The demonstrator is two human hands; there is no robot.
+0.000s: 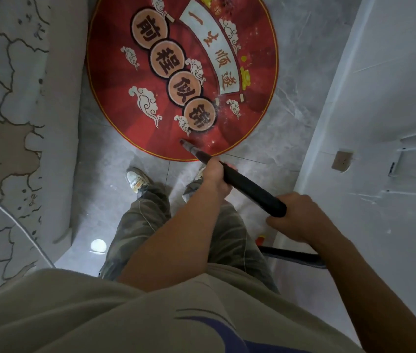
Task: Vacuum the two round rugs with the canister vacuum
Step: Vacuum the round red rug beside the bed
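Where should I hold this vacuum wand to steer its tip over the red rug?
Grip the wand on its straight black shaft, from above: left hand forward to steer, right hand at the rear end. It slopes down onto the red rug, so spaced grips control the tip.

A round rug (181, 72) of flat, matt printed cloth. The floor (291, 72) is polished grey marble-look tile, glossy enough to mirror a lamp. The vacuum wand (250, 189) is smooth black plastic, dull sheen. Left, a soft patterned fabric cover (23, 98); right, a matt white wall (380, 98).
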